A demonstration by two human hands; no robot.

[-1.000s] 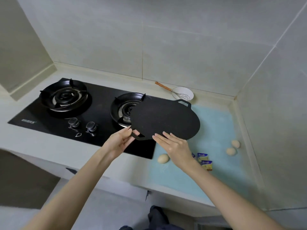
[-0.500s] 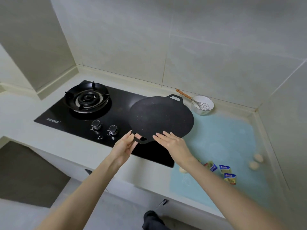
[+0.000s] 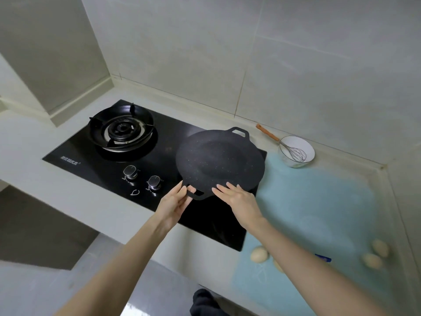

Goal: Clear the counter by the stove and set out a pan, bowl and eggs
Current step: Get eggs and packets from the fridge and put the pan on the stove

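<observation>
A flat black round pan [image 3: 219, 160] with two small loop handles sits over the right burner of the black stove [image 3: 109, 156]. My left hand [image 3: 175, 205] pinches its near handle. My right hand [image 3: 238, 198] lies flat with straight fingers on the pan's near rim. A white bowl [image 3: 296, 151] with a wooden-handled whisk [image 3: 289, 149] in it stands behind the pan to the right, by the wall. One egg [image 3: 259, 254] lies at the stove's front right corner, and two eggs [image 3: 376, 254] lie near the right wall.
A light blue mat [image 3: 307, 213] covers the counter right of the stove. The left burner [image 3: 121, 131] stands bare, with two knobs [image 3: 142, 177] in front. A blue packet [image 3: 323, 258] shows partly behind my right forearm. Walls close in at the back and right.
The pan has moved left from over the mat onto the right burner, and both hands have stayed at its near edge. The view has swung right, so the stove sits further left.
</observation>
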